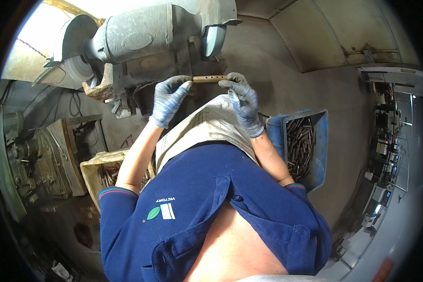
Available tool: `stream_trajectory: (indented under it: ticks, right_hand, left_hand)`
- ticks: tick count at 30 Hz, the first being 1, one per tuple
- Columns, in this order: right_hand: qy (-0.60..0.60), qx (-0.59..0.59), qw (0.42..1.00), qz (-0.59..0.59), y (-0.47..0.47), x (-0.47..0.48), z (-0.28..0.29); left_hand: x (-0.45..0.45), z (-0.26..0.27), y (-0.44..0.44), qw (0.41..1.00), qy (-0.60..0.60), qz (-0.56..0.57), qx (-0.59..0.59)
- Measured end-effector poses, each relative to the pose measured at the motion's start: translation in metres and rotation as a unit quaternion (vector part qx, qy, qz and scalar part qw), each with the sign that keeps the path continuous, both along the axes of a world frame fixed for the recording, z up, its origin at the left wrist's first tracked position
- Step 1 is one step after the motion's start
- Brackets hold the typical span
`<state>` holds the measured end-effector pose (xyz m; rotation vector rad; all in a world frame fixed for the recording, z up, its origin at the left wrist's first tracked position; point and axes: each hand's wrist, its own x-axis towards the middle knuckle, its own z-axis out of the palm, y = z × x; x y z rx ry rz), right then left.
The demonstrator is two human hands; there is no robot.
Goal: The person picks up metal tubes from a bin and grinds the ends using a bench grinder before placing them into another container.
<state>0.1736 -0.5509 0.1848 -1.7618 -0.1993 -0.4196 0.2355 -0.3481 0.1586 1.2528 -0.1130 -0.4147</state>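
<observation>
Both my hands wear grey and blue work gloves. Between them, level and crosswise, is a short brass-coloured metal rod or tube [209, 79] with a row of small dark holes. The fingertips of my left hand [173, 98] pinch its left end. Thumb and fingers of my right hand [242, 100] hold the right end. Just beyond, at the upper left, stands a double-ended bench grinder [141, 33] with a wheel [78, 68] at its left end and another wheel [214, 40] at its right end, clear of the workpiece.
A blue plastic crate [319, 151] full of dark metal rods stands to the right. At the left is a yellowish crate [91, 165] with similar pieces, partly behind my arm. Farther left stands a dirty metal machine [51, 158]. A pale cloth [211, 120] covers my lap.
</observation>
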Motion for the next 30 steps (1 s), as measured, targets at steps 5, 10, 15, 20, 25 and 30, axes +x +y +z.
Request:
stream_trajectory:
  ticks: [5, 10, 15, 20, 25, 30]
  right_hand:
    - [0.044, 0.122, 0.991, 0.005, -0.001, 0.005, -0.017]
    - [0.081, 0.102, 0.991, 0.007, -0.008, 0.021, -0.031]
    - [0.093, 0.033, 0.995, 0.0, -0.026, 0.038, -0.058]
    - [0.097, -0.048, 0.994, -0.01, -0.047, 0.056, -0.07]
    - [0.109, -0.036, 0.993, -0.037, -0.058, 0.064, -0.069]
    - [0.129, 0.012, 0.99, -0.052, -0.063, 0.066, -0.072]
  left_hand:
    - [0.009, -0.008, -0.015, 0.994, -0.068, 0.043, 0.075]
    - [0.028, -0.051, -0.029, 0.998, -0.022, 0.064, 0.01]
    - [0.046, -0.065, -0.05, 0.996, 0.012, 0.086, 0.012]
    - [0.052, -0.06, -0.074, 0.988, 0.103, 0.101, -0.045]
    - [0.057, -0.068, -0.092, 0.977, 0.164, 0.12, -0.064]
    - [0.06, -0.077, -0.103, 0.973, 0.168, 0.136, -0.082]
